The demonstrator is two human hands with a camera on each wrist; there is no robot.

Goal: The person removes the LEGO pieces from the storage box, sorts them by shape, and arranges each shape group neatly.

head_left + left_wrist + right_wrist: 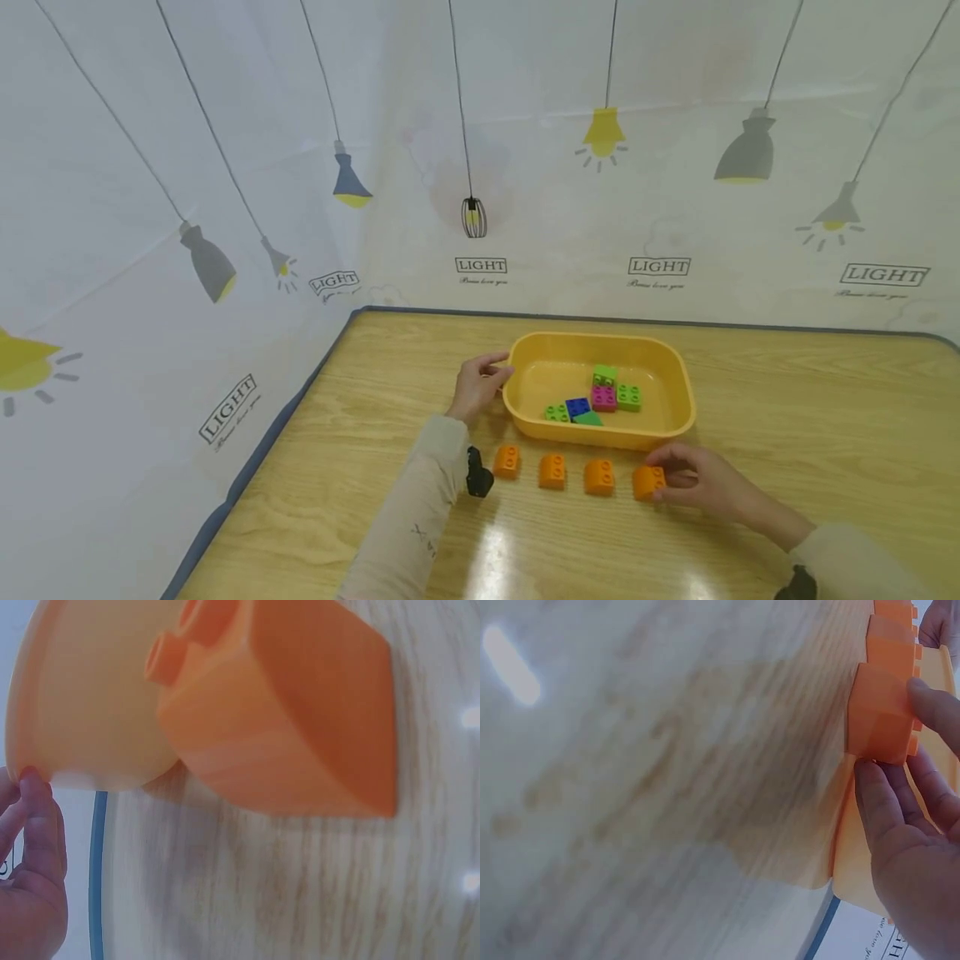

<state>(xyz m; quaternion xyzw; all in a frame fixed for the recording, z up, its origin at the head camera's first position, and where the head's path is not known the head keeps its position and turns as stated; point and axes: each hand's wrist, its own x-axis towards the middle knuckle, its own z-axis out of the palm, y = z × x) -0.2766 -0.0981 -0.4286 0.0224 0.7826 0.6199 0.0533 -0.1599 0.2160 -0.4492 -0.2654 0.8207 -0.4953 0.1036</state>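
Observation:
My left hand (477,385) holds the left end of a yellow tray (525,427), fingertips and thumb at its rim. In the left wrist view, that hand's fingers (43,832) meet the tray's edge. My right hand (708,483) pinches an orange brick (647,482) with a curved side and studs, at the right end of a row. Close by in the right wrist view, its fingertips lie against the orange brick (881,712). To the left stand three similar bricks: one orange brick (599,477), a second orange brick (552,472) and a third orange brick (507,462).
Inside the tray lie several bricks, including a magenta brick (603,398), a blue brick (578,407) and a light green brick (628,397). A wooden table (810,417) carries everything. Behind its dark edge hangs a white sheet (555,192) printed with lamps.

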